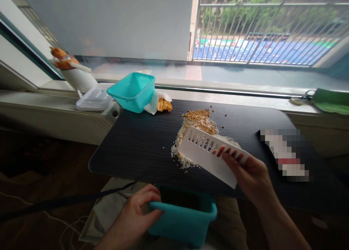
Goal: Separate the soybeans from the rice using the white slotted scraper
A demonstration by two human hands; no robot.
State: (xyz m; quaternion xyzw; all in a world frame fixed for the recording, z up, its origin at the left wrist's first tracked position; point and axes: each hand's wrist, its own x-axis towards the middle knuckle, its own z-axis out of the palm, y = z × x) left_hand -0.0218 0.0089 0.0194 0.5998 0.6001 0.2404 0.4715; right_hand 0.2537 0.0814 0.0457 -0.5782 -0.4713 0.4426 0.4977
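Observation:
My left hand (139, 212) grips the left rim of a teal plastic bin (180, 221), which is held below the table's front edge; its inside is dark. In my right hand (251, 173) is a white slotted plastic panel (209, 159), tilted over the tabletop. The panel's far left end meets a spread pile of white rice grains (188, 162). Yellow-tan soybeans (197, 115) lie on the back part of the pile, with a few dark specks beside them. Part of the pile is hidden behind the panel.
The dark table (131, 144) holds a second teal bin (133, 88), a yellow snack in paper (164, 104) and a blurred-out object (283, 153). A clear lid (95, 97) rests on the radiator. Scissors and a green cloth (331, 101) lie on the sill.

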